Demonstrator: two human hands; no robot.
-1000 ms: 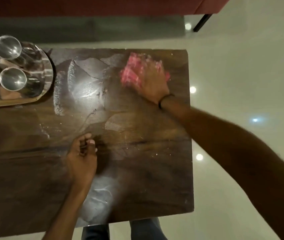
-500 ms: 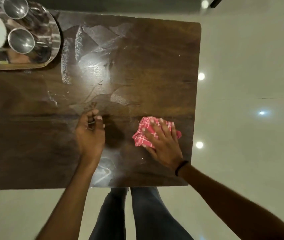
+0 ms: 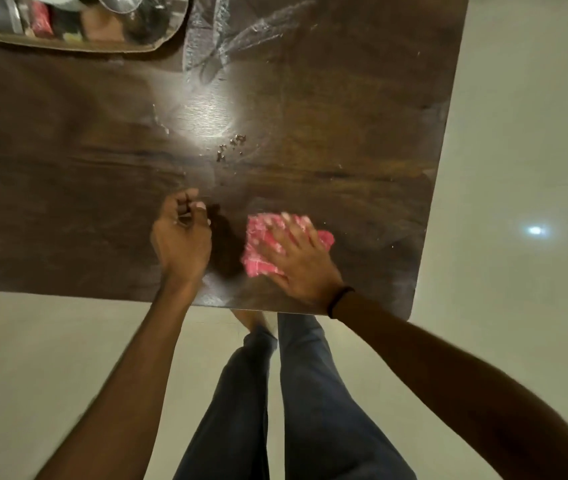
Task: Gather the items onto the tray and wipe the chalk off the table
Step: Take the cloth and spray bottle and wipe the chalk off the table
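Note:
My right hand lies flat on a pink checked cloth near the front edge of the dark wooden table. My left hand rests beside it on the table, fingers curled; whether it holds anything I cannot tell. White chalk smears remain at the far middle of the table. A shiny tray sits at the far left, with a steel cup and a red item on it, cut off by the frame.
Several small dark crumbs lie in the middle of the table, beyond my hands. The table's right edge drops to a pale tiled floor. My legs in jeans stand just below the front edge.
My right hand pulled the cloth from the table's far right corner back to the front edge, then slid it slightly left toward my left hand. The view tilted down toward my legs.

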